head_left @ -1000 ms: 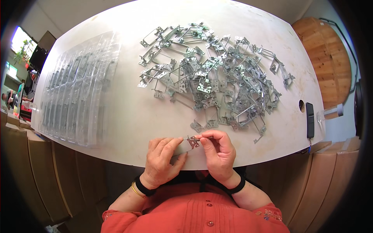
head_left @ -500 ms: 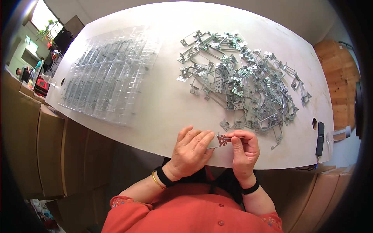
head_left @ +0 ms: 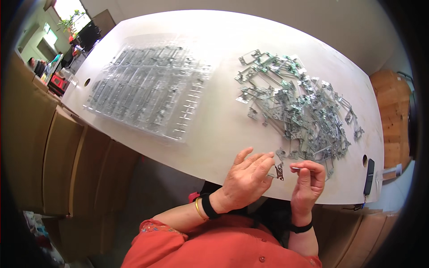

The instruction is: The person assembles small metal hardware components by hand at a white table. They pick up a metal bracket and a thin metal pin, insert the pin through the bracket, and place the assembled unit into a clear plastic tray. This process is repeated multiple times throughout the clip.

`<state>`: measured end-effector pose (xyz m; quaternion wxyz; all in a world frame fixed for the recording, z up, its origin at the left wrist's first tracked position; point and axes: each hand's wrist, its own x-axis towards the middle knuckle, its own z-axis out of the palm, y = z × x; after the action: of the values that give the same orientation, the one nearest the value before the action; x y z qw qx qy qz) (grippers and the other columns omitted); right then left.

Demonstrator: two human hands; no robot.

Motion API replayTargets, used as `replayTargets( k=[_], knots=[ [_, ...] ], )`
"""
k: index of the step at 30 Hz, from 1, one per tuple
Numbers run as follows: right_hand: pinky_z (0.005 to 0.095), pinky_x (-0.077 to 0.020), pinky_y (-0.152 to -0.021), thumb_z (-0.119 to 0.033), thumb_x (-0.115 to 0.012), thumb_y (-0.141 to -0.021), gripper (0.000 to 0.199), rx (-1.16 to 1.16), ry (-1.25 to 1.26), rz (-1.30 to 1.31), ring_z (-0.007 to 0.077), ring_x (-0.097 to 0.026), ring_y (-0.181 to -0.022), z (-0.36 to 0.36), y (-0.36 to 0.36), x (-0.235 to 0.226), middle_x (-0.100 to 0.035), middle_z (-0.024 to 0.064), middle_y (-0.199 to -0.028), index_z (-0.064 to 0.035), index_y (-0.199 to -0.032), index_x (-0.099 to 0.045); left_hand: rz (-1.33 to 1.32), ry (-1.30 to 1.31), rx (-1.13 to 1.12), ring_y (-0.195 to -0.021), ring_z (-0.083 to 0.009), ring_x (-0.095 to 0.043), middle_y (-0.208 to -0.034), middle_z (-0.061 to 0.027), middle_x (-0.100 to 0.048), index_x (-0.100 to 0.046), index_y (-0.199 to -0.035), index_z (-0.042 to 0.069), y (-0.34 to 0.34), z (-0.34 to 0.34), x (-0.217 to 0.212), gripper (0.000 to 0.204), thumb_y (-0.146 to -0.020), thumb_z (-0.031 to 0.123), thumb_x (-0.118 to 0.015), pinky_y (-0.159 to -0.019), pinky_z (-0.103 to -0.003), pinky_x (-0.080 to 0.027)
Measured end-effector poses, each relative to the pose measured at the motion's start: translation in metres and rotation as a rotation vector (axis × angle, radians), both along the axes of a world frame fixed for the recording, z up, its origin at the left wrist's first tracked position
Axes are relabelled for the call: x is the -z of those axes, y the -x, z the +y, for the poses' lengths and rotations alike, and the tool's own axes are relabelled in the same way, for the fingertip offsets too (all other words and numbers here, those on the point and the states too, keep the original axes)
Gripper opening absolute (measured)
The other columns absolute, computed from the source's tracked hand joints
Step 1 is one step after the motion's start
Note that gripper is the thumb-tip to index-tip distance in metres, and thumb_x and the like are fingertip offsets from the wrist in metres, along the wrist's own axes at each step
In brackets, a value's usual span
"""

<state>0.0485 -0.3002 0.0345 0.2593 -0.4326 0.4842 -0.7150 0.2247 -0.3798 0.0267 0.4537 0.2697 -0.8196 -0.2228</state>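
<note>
My left hand (head_left: 245, 182) is closed on a flat metal bracket (head_left: 279, 171), whose cut-out end sticks out past the fingertips. Most of that bracket is hidden behind the fingers. Just to its right, my right hand (head_left: 308, 181) pinches a thin metal pin-like piece (head_left: 295, 168) between thumb and forefinger; its tip points at the bracket with a small gap between them. Both hands hover over the table's near edge. Beyond them spreads a tangled pile of metal brackets with rods (head_left: 308, 114).
Clear plastic compartment trays (head_left: 181, 136) holding metal parts lie on the left of the white table (head_left: 214, 147). A black handheld device (head_left: 369, 176) sits at the right edge. Cardboard boxes (head_left: 67, 156) stand left of the table, and a wooden round board (head_left: 392, 111) leans at right.
My hands have drawn slightly apart, and the pin-like piece has come away from the bracket's end. The whole view has shifted, so the table appears tilted and further right.
</note>
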Motion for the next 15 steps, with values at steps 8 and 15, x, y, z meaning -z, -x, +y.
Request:
replayTargets(
  k=[8, 15],
  knots=[
    [0.0326, -0.0610, -0.085, -0.008, -0.067, -0.107, 0.011, 0.057, -0.152, 0.014, 0.0163, -0.069, -0.088, 0.017, 0.017, 0.012, -0.068, 0.0082, -0.104, -0.0025, -0.114, -0.062, 0.085, -0.173, 0.001, -0.112, -0.0290, -0.075, -0.129, -0.0150, -0.073, -0.054, -0.124, 0.003, -0.012, -0.008, 0.011, 0.049, -0.082, 0.002, -0.081, -0.116, -0.053, -0.046],
    [0.0295, -0.0586, -0.082, -0.009, -0.066, -0.107, 0.010, 0.040, -0.223, -0.002, 0.0148, -0.067, -0.086, 0.026, 0.021, 0.023, -0.067, 0.0073, -0.107, -0.0029, -0.114, -0.062, 0.112, -0.239, -0.035, -0.113, -0.0321, -0.073, -0.131, -0.0173, -0.072, -0.053, -0.124, 0.004, -0.036, -0.008, 0.016, 0.052, -0.082, 0.003, -0.083, -0.114, -0.051, -0.048]
  ],
)
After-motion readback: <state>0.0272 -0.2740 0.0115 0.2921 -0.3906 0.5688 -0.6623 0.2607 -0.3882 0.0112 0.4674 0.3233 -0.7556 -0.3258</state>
